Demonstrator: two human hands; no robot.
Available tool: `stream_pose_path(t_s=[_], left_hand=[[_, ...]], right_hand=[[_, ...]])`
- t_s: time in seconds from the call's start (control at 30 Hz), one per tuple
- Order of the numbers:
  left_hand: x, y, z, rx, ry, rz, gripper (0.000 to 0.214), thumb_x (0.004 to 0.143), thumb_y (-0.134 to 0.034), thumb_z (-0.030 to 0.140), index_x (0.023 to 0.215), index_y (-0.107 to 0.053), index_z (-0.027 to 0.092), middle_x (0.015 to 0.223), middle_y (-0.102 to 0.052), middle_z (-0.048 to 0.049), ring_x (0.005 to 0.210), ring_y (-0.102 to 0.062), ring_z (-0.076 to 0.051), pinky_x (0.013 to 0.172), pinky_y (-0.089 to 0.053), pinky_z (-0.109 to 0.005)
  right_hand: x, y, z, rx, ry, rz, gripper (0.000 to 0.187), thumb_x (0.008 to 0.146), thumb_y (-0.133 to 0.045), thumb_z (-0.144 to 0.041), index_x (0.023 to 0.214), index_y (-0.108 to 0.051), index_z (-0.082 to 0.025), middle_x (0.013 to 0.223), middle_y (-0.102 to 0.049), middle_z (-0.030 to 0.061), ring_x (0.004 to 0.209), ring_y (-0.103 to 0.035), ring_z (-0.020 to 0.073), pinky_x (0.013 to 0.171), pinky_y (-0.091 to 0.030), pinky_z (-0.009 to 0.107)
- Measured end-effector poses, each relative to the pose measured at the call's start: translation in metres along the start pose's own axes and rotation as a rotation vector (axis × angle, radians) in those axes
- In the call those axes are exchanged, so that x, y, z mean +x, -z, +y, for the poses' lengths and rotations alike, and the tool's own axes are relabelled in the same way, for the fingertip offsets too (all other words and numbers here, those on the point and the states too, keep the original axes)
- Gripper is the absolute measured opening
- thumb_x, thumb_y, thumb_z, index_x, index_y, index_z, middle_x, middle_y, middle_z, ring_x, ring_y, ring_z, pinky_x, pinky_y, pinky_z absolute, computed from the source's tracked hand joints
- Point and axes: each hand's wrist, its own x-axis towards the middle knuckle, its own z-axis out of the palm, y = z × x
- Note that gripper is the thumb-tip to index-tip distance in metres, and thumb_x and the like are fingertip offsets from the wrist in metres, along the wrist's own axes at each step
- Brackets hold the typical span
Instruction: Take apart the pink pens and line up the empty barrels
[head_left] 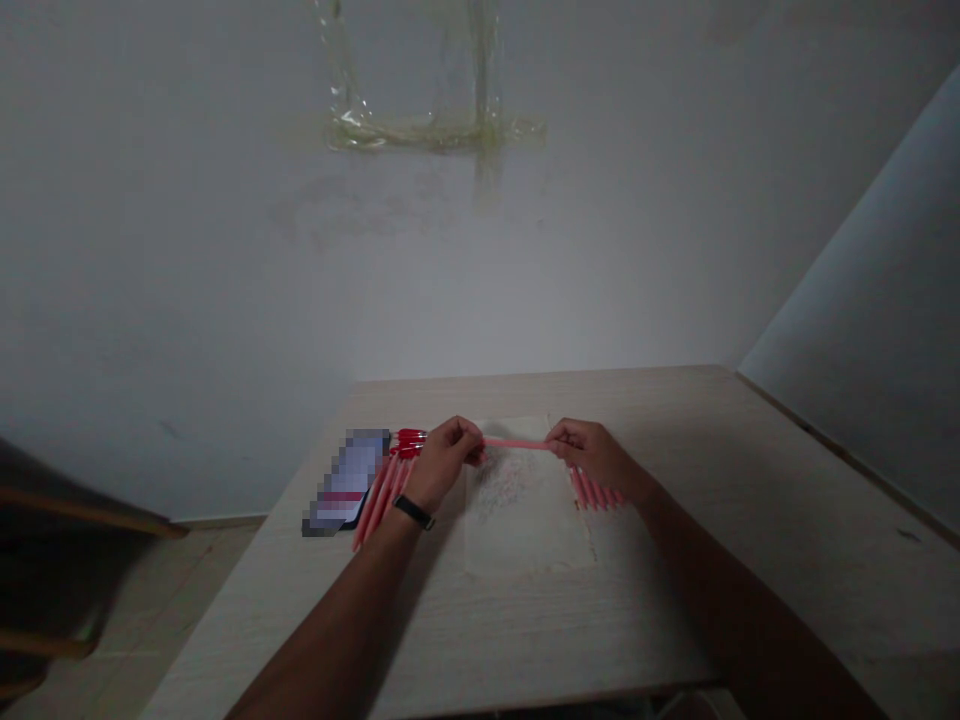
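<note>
A pink pen (516, 443) is held level above a scribbled sheet of paper (525, 520) on the pale wooden table (675, 580). My left hand (448, 462) pinches its left end, and my right hand (592, 452) pinches its right end. Several red-capped pink pens (386, 480) lie in a fan just left of my left hand. More pink pens (596, 492) lie under and beside my right hand. A dark band sits on my left wrist.
A blurred flat object (346, 482) lies at the table's left edge beside the fanned pens. A wall with taped plastic (427, 120) stands behind the table. A dark wooden piece of furniture (52, 560) is at the far left.
</note>
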Motion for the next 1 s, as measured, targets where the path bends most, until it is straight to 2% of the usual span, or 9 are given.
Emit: stream_pose_path(t_s=[0.13, 0.23, 0.3, 0.37, 0.5, 0.63, 0.73, 0.9, 1.0], left_hand=[[-0.004, -0.006, 0.003, 0.191, -0.091, -0.056, 0.022, 0.085, -0.059, 0.036, 0.086, -0.063, 0.015, 0.070, -0.065, -0.0014, 0.065, -0.061, -0.014, 0.063, -0.048, -0.025], [-0.010, -0.016, 0.004, 0.348, -0.119, -0.201, 0.027, 0.085, -0.060, 0.038, 0.095, -0.069, 0.014, 0.066, -0.065, -0.0011, 0.061, -0.058, -0.013, 0.059, -0.043, -0.023], [-0.014, -0.024, 0.003, 0.350, -0.090, -0.321, 0.032, 0.086, -0.060, 0.040, 0.103, -0.070, 0.015, 0.063, -0.064, -0.0003, 0.056, -0.055, -0.012, 0.054, -0.039, -0.021], [-0.018, -0.031, 0.000, 0.308, -0.057, -0.408, 0.032, 0.087, -0.059, 0.042, 0.099, -0.070, 0.014, 0.063, -0.065, -0.0005, 0.052, -0.052, -0.011, 0.053, -0.038, -0.021], [-0.022, -0.039, -0.007, 0.253, -0.089, -0.444, 0.027, 0.084, -0.065, 0.040, 0.083, -0.070, 0.013, 0.067, -0.063, -0.0009, 0.059, -0.053, -0.011, 0.057, -0.038, -0.021], [-0.021, -0.041, -0.011, 0.207, -0.067, -0.427, 0.027, 0.082, -0.068, 0.040, 0.081, -0.066, 0.014, 0.066, -0.059, 0.0008, 0.059, -0.050, -0.010, 0.056, -0.037, -0.021], [-0.018, -0.041, -0.012, 0.123, -0.078, -0.344, 0.029, 0.080, -0.069, 0.041, 0.081, -0.063, 0.013, 0.069, -0.060, -0.0005, 0.061, -0.053, -0.011, 0.057, -0.040, -0.021], [-0.014, -0.037, -0.006, -0.013, -0.080, -0.138, 0.028, 0.078, -0.073, 0.038, 0.086, -0.062, 0.013, 0.071, -0.066, -0.0029, 0.061, -0.059, -0.012, 0.058, -0.045, -0.022], [-0.014, -0.034, -0.001, -0.011, -0.075, -0.081, 0.026, 0.078, -0.073, 0.037, 0.086, -0.064, 0.013, 0.071, -0.068, -0.0036, 0.061, -0.060, -0.013, 0.058, -0.046, -0.022]], right_hand=[[0.001, 0.000, 0.002, 0.029, -0.008, 0.051, 0.033, 0.087, -0.057, -0.049, 0.087, -0.060, -0.016, 0.068, -0.055, -0.0009, 0.058, -0.051, 0.0110, 0.056, -0.044, 0.022], [0.000, -0.002, 0.000, 0.036, -0.002, 0.074, 0.033, 0.088, -0.056, -0.050, 0.087, -0.060, -0.017, 0.068, -0.056, -0.0009, 0.058, -0.052, 0.0111, 0.056, -0.044, 0.022], [-0.001, -0.005, -0.005, 0.049, 0.007, 0.077, 0.033, 0.088, -0.056, -0.049, 0.087, -0.061, -0.017, 0.066, -0.055, -0.0015, 0.058, -0.051, 0.0108, 0.056, -0.043, 0.022], [-0.003, -0.008, -0.011, 0.063, 0.015, 0.081, 0.032, 0.088, -0.057, -0.049, 0.085, -0.061, -0.017, 0.063, -0.054, -0.0023, 0.057, -0.050, 0.0105, 0.055, -0.042, 0.021], [-0.004, -0.011, -0.019, 0.106, 0.016, 0.057, 0.031, 0.087, -0.059, -0.047, 0.087, -0.064, -0.016, 0.063, -0.056, -0.0018, 0.057, -0.051, 0.0103, 0.054, -0.041, 0.021], [-0.003, -0.014, -0.017, 0.138, 0.039, 0.047, 0.034, 0.088, -0.058, -0.044, 0.106, -0.065, -0.016, 0.073, -0.061, 0.0005, 0.060, -0.054, 0.0105, 0.055, -0.042, 0.021], [-0.003, -0.016, -0.015, 0.084, 0.054, 0.087, 0.035, 0.091, -0.054, -0.041, 0.116, -0.062, -0.018, 0.082, -0.064, 0.0022, 0.066, -0.057, 0.0110, 0.059, -0.046, 0.022], [-0.007, -0.018, -0.013, -0.090, -0.070, -0.020, 0.031, 0.090, -0.054, -0.046, 0.095, -0.068, -0.018, 0.066, -0.060, -0.0006, 0.047, -0.050, 0.0089, 0.043, -0.037, 0.019], [-0.008, -0.019, -0.011, -0.102, -0.065, -0.033, 0.034, 0.089, -0.056, -0.050, 0.091, -0.067, -0.018, 0.062, -0.058, -0.0021, 0.044, -0.047, 0.0081, 0.041, -0.035, 0.019]])
